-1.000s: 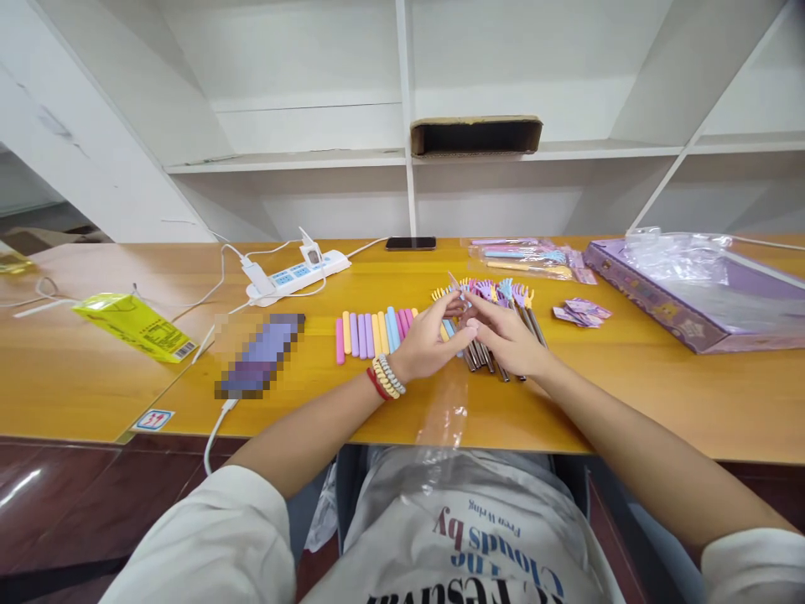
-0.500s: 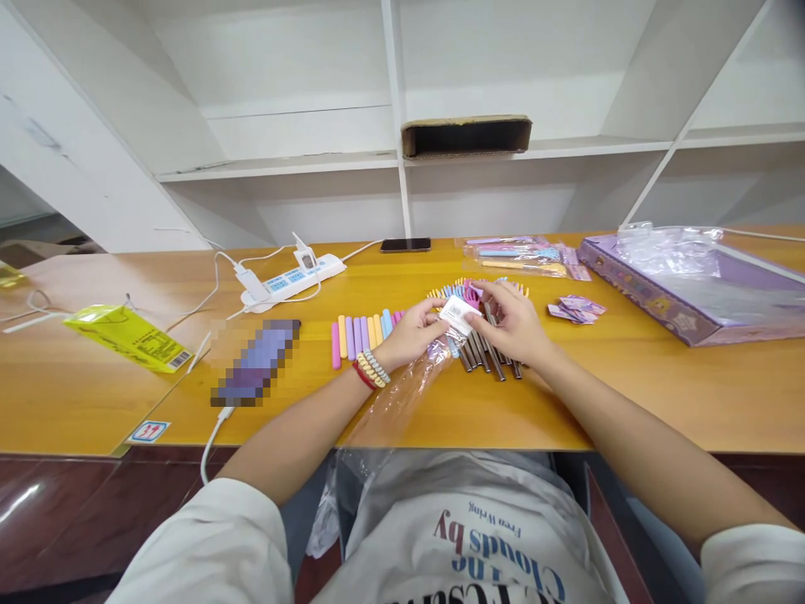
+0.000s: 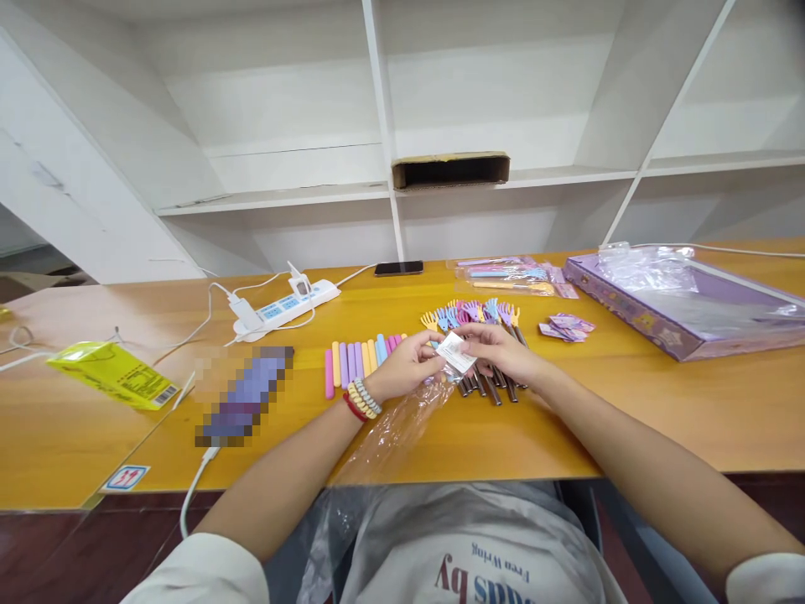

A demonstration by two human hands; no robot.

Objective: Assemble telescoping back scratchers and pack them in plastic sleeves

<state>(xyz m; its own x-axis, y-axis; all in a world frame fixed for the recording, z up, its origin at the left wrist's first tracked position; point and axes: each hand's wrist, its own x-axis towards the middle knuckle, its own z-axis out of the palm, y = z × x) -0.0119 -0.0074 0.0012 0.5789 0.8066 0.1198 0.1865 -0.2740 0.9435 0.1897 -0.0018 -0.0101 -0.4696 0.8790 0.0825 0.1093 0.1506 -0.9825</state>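
Note:
A small white printed card (image 3: 457, 352) is pinched between my two hands. My left hand (image 3: 406, 367) grips its left side, fingers closed. On the card's right edge are the closed thumb and fingers of my right hand (image 3: 496, 348). A clear plastic bag (image 3: 402, 432) trails from the card and left hand toward the table's front edge. Just beyond my hands lie several back scratchers with colourful hand-shaped heads (image 3: 448, 317) and metal rods (image 3: 495, 394), partly covered by my right hand. A row of pastel tubes (image 3: 350, 362) lies left of my left hand.
A purple tray box (image 3: 635, 315) with clear plastic stands right, near a pile of small cards (image 3: 566, 327). Bagged scratchers (image 3: 512, 281) and a black phone (image 3: 398, 268) lie behind. At left are a power strip (image 3: 286, 310), a yellow carton (image 3: 113, 373) and a blurred-out device (image 3: 248, 398).
The camera view has tilted up a little. My right hand's fingers have come down and closed in on the card, uncovering more of the scratcher heads. Both hands still hold the card.

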